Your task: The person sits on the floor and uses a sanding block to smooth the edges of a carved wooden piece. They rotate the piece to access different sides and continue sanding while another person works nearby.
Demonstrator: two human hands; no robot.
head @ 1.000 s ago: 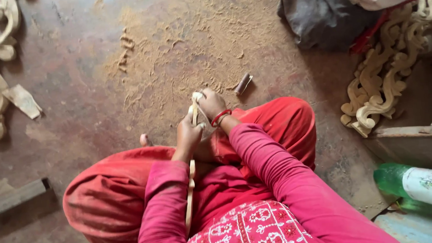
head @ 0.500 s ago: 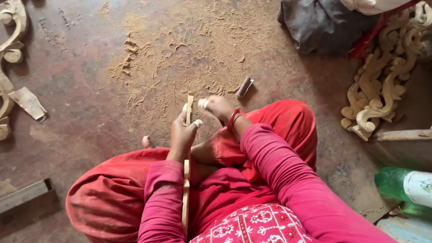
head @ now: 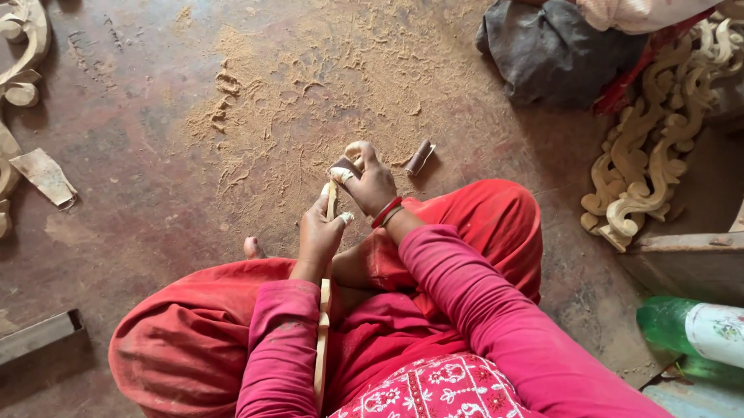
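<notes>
Gripping the thin wooden strip (head: 323, 320) near its top end with the left hand (head: 319, 236), grip closed around it; pressing a folded bit of sandpaper (head: 346, 162) with the right hand (head: 371, 182), fingers curled tight, above sawdust-strewn floor (head: 299, 78).

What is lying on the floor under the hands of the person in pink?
Under the left hand and right hand, which grip a thin wooden strip, pale sawdust covers the floor, with a small brown roll beside it. The floor right below the hands is hidden.
</notes>
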